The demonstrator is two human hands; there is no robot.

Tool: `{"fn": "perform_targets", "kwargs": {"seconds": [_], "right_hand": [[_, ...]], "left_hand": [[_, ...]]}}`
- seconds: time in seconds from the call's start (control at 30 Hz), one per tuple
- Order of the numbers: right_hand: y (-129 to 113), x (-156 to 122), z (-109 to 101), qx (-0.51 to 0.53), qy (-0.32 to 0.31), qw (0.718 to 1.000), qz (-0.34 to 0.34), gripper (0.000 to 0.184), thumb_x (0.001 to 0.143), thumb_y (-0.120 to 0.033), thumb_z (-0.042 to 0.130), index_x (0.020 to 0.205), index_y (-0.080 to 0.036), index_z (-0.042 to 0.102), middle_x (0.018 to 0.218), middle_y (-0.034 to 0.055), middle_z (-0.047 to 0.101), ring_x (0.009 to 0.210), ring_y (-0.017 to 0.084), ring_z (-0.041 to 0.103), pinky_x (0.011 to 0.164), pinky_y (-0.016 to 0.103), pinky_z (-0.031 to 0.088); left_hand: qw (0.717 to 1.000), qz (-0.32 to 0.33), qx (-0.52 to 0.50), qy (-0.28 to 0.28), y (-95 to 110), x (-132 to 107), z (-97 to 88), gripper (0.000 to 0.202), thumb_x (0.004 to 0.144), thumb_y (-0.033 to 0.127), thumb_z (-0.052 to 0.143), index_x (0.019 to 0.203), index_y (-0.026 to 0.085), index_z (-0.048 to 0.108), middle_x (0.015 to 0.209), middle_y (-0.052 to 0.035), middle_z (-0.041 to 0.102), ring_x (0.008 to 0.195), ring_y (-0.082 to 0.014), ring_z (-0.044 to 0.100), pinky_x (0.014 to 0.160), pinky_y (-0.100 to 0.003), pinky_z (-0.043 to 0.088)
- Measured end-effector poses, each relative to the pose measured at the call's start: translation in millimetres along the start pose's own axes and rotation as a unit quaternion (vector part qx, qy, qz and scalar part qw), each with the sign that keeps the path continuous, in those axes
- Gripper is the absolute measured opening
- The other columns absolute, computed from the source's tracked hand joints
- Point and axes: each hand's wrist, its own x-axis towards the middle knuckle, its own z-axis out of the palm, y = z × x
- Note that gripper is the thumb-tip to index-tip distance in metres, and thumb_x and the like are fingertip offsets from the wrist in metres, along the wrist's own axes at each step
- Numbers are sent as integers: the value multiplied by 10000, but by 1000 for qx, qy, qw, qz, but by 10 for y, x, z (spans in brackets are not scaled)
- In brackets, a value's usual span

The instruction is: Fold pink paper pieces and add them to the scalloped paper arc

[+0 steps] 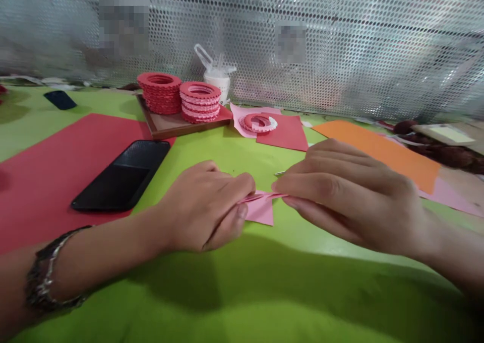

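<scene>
Between my two hands stretches a thin folded strip of pink paper [260,196]. My left hand [212,204] is closed, pinching the strip's left end between thumb and curled forefinger. At the other end my right hand [348,197] pinches the strip between its thumb and fingers. Beneath the strip a flat pink paper piece [261,213] shows, partly covered by my left hand; whether it joins the strip I cannot tell. A thin metallic tip [279,173] pokes out beside my right fingertips, the rest of it hidden.
A black phone [123,174] lies on red sheets [45,182] at left. Behind, a brown tray [181,127] bears stacked red rings [161,93] and pink-red rings [200,104], with a white cup [217,83] beyond. Red paper [285,134] and orange paper [381,149] lie right.
</scene>
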Motion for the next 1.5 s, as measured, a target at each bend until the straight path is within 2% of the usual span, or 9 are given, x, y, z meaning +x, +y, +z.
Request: {"fn": "perform_targets", "kwargs": {"seconds": [0.17,0.33,0.6,0.7,0.8,0.93,1.1,1.27,1.5], "right_hand": [[-17,-12,-10,-9,-4,1000,-9,151,920,-100,424,885,-154,560,677,5,591,708,143,579,676,319,438],[-40,-26,5,-7,2,1000,11,119,912,-98,444,893,-161,543,709,-3,611,691,121,565,739,336,427],[-68,-24,16,-26,9,1000,-6,133,901,-75,450,892,-183,527,719,-29,626,635,94,561,797,327,420],[-56,-47,24,-26,20,999,3,124,891,-89,470,947,-191,515,737,-31,615,658,103,562,747,304,436],[-41,-79,32,-29,8,998,60,135,880,-119,499,1001,-178,487,730,-23,578,682,117,546,616,260,432],[-41,-109,47,-30,-20,994,100,125,890,-136,499,1006,-182,488,725,-26,554,650,106,520,558,237,413],[-79,-74,67,-66,37,994,78,46,895,-154,508,940,-161,518,709,-26,569,636,87,527,576,210,419],[-85,-23,65,-73,29,994,73,151,917,-162,475,782,-148,541,646,-38,561,596,74,520,550,202,393],[-76,-47,94,16,-29,997,66,208,885,-52,414,759,-91,574,700,36,591,649,125,555,588,243,424]], "left_hand": [[1000,-11,-14,-10,42,-9,-10,199,816,225,237,697,200,395,487,22,445,432,-141,353,496,-294,249],[999,-4,-33,-8,95,-15,-36,174,811,204,254,691,202,380,489,30,443,421,-140,366,492,-295,256],[998,-2,-58,2,141,-23,-38,202,851,222,273,706,194,411,513,23,475,434,-145,390,491,-295,260],[997,-5,-76,8,129,-30,-52,265,896,258,254,737,184,453,520,17,502,455,-148,421,499,-287,277],[997,-29,-77,11,85,-26,-63,306,919,249,256,711,181,471,512,21,504,454,-138,431,486,-270,286],[998,-6,-50,38,12,-9,-52,312,932,218,275,728,165,506,549,17,552,470,-128,482,466,-250,315],[997,26,-3,68,-7,-5,-40,366,963,236,199,905,147,549,729,-25,658,631,-143,596,539,-243,399],[997,-3,66,50,16,-15,-46,463,937,481,212,875,171,551,606,4,626,507,-145,568,438,-241,311],[985,11,155,75,21,-8,-43,362,949,375,293,812,170,559,557,14,617,476,-140,544,458,-265,292]]}}
